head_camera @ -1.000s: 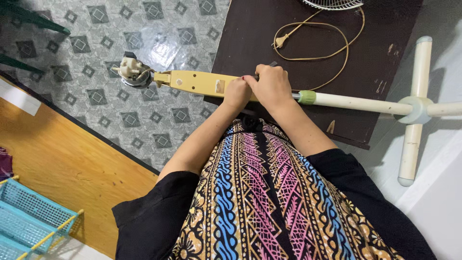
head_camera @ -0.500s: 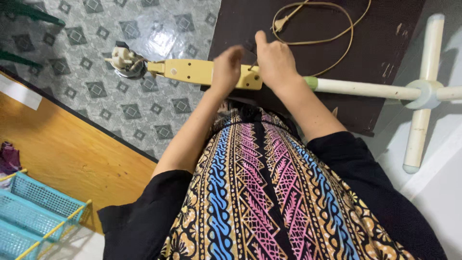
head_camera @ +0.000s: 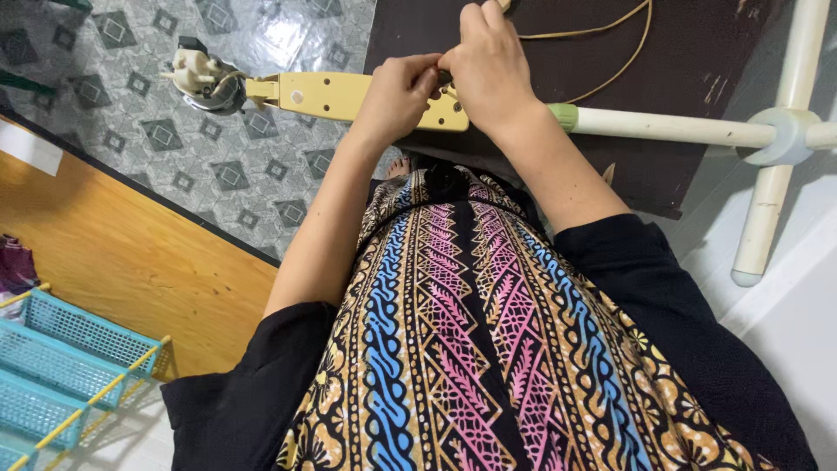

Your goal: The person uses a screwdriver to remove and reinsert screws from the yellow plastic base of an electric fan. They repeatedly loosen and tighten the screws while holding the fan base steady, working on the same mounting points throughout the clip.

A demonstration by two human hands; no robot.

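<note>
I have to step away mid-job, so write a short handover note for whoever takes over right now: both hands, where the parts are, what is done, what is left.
Left hand: grip on the yellow fan neck, fingers at its right end.
Right hand: fingertips pinched at the same spot, where the neck meets the white pole; what they pinch is hidden.
Parts: the fan lies flat across a dark board; its bare motor end sticks out over the tiled floor, and the cross-shaped base is at the right. A tan cord loops on the board.
Done: motor end already bare of covers.
Left: work at the neck joint looks unfinished.
</note>
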